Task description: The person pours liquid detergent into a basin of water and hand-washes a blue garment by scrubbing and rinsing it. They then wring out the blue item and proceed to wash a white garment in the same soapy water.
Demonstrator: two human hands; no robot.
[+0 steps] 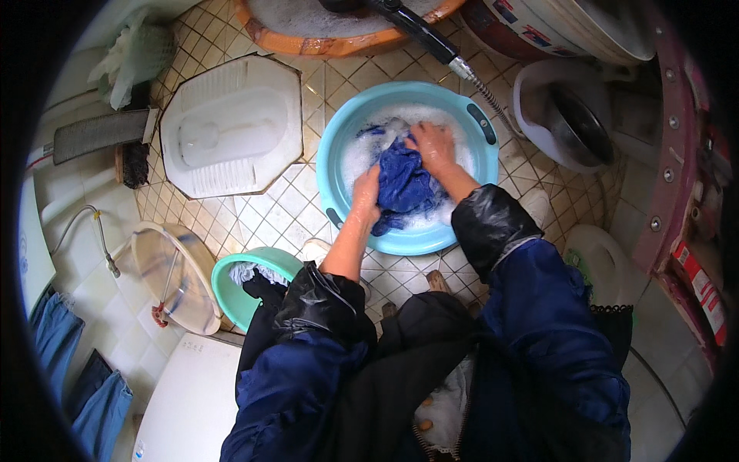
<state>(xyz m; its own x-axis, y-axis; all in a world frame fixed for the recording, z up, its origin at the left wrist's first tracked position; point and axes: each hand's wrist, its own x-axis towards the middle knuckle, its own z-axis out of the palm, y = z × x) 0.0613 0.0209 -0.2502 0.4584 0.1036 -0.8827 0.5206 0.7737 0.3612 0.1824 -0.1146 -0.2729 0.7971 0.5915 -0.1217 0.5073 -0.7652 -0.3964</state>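
Note:
A light-blue plastic basin (335,138) on the tiled floor holds white suds (358,156) and a wet dark-blue cloth (407,176). My left hand (366,190) grips the cloth's left edge, the fingers partly hidden by the fabric. On the far right side of the cloth lies my right hand (432,144), bent over its upper edge and slightly blurred; its fingertips are hard to make out among cloth and foam. Part of the cloth trails in the suds toward the near side of the basin. Black waterproof cuffs cover both forearms below bare wrists.
Beyond the basin are an orange tub (323,43) of foamy water and a black shower head handle (421,34) with a metal hose. A squat toilet (231,130) lies left. A green basin (231,289) with clothes stands near my left arm; a white container (537,115) stands right.

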